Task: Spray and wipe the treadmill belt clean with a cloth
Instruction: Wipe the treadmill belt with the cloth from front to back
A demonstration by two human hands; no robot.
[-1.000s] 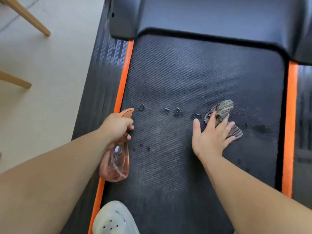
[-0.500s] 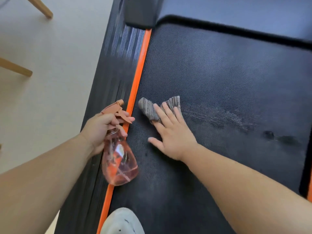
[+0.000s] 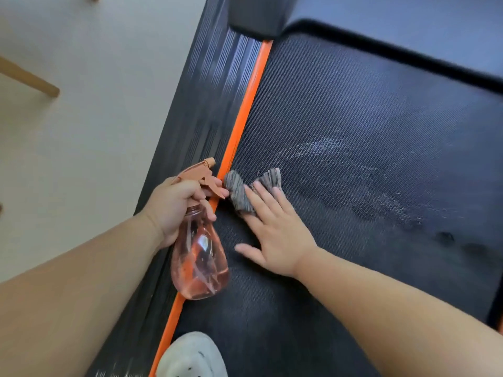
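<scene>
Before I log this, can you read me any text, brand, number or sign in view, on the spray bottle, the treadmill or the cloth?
None can be read.
Spray bottle in the left hand: clear pink body, no label showing.
Treadmill belt, orange strip and side rail: no print visible; the rail is motion-blurred.
Cloth under the right hand: a striped weave only, no tag.
White shoe: small dark marks, not letters.

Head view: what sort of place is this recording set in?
Probably a room at home rather than a gym: a treadmill belt edged by an orange strip sits on pale plain flooring, with a wooden furniture leg close by.
</scene>
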